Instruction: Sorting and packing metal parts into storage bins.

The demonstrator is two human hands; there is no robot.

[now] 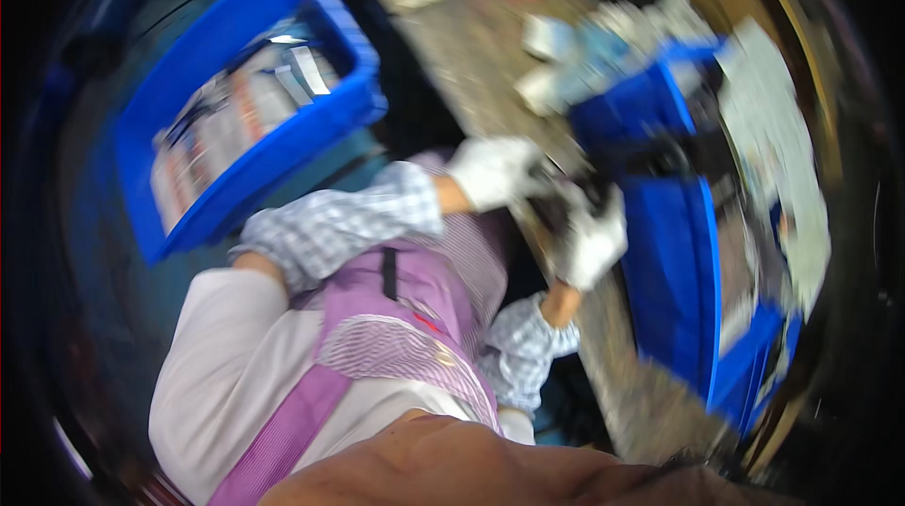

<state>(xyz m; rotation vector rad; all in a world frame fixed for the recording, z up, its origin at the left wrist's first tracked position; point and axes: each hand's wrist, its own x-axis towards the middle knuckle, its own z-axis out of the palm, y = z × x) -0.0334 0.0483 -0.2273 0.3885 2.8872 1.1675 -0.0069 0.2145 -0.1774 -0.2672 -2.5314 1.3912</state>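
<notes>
Gloved worker at a worktable (504,63), both hands up front over a small dark piece, blue bins either side.
Largest first: table runs diagonally, blue bin on the left (273,159) loaded with plastic-looking packets (240,115), blue bin on the right (667,280) just beside the right hand (594,237). Dark piece (554,206) sits between the hands, rightward of the left hand (495,171) and up-left of the right; both about equally near, long axis unreadable (motion blur, sorry). Left forearm reaches across the apron (386,294), right forearm rises from below, elbow bent. Fingers on both curl inward toward the piece; whether they actually grip it, can't tell.
</notes>
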